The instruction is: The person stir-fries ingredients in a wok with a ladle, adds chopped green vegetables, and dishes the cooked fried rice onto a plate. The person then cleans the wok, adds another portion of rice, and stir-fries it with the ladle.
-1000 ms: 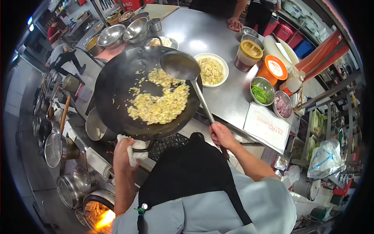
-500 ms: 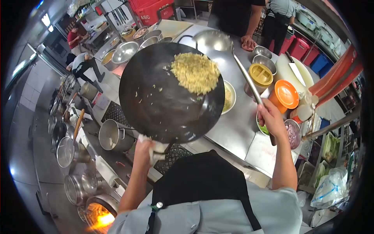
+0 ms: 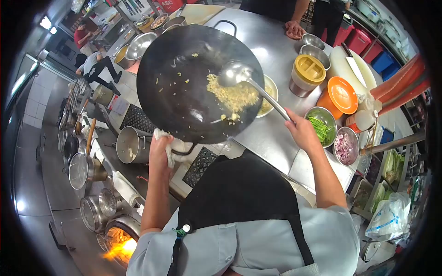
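A white cloth (image 3: 171,157) is wrapped round the handle of a large dark wok (image 3: 184,101), and my left hand (image 3: 160,148) grips it there. The wok is held up over the steel table's edge. Fried rice (image 3: 235,97) lies in its right side, with stray grains elsewhere. My right hand (image 3: 301,132) is closed round the handle of a metal ladle (image 3: 235,74), whose bowl rests at the rice. Behind the wok's right rim a bowl of food (image 3: 271,94) is partly hidden.
Bowls of green vegetables (image 3: 322,125) and chopped onion (image 3: 346,146), an orange bowl (image 3: 342,95) and a yellow-lidded container (image 3: 308,71) stand right. A knife (image 3: 355,71) lies on a round board. Flames (image 3: 123,248) rise at lower left. Another person's hand (image 3: 294,30) rests on the table.
The wok has moved right and up from its earliest position. The rice, bunched at the wok's upper right half a second ago, is now lower, and the ladle has come back down over it.
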A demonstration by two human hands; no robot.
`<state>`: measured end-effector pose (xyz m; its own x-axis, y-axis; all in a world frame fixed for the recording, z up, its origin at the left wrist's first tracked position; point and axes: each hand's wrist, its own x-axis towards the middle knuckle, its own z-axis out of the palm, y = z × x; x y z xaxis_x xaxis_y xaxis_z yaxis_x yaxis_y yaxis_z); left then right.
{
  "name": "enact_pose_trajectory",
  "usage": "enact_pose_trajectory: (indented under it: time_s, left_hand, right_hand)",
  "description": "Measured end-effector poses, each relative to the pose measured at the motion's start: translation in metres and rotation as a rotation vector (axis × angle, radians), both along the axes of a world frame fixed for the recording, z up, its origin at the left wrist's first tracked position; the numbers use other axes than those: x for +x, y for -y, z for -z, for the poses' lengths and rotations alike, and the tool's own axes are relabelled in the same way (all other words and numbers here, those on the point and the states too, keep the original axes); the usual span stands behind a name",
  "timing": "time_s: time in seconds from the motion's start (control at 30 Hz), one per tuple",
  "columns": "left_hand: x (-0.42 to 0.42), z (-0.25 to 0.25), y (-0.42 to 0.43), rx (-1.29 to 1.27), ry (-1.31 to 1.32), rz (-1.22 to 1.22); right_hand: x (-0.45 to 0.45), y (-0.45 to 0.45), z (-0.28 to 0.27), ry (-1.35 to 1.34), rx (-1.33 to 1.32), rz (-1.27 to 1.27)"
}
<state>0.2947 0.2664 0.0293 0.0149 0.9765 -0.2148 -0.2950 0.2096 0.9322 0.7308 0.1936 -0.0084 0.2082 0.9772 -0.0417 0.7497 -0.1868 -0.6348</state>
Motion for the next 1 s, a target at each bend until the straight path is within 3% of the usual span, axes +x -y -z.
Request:
enact_pose_trajectory:
  time_s: [0.13,0.3,0.4,0.5,0.6,0.67,0.77,0.8,0.9,1.0]
  left_hand:
    - [0.019,0.011,-0.043,0.126,0.087,-0.011]
    - [0.031,0.045,-0.096,0.413,-0.257,-0.044]
    - [0.049,0.021,-0.100,0.305,-0.078,-0.085]
    - [0.048,0.009,-0.104,0.305,-0.085,-0.076]
    - [0.047,0.011,-0.106,0.292,-0.018,-0.061]
    - [0.049,0.008,-0.102,0.299,0.034,-0.025]
    - [0.051,-0.001,-0.091,0.314,-0.054,-0.044]
    - [0.051,-0.004,-0.090,0.323,-0.106,-0.066]
    - [0.042,0.011,-0.091,0.358,-0.108,-0.044]
    - [0.042,0.008,-0.086,0.302,-0.056,-0.041]
  right_hand:
    - [0.006,0.025,0.009,0.196,0.010,0.041]
    - [0.001,0.047,-0.002,0.321,0.034,0.149]
    - [0.006,0.060,-0.019,0.316,0.087,0.167]
    - [-0.006,0.043,-0.031,0.013,0.109,0.190]
    - [-0.050,-0.007,0.011,-0.269,0.292,0.175]
    - [-0.092,-0.039,0.033,-0.201,0.373,0.126]
    - [-0.087,-0.057,0.019,-0.236,0.164,0.029]
    - [-0.087,-0.053,0.004,-0.231,0.204,0.027]
    - [-0.098,-0.045,0.028,-0.301,0.287,0.077]
    - [-0.088,-0.050,0.034,-0.148,0.024,-0.004]
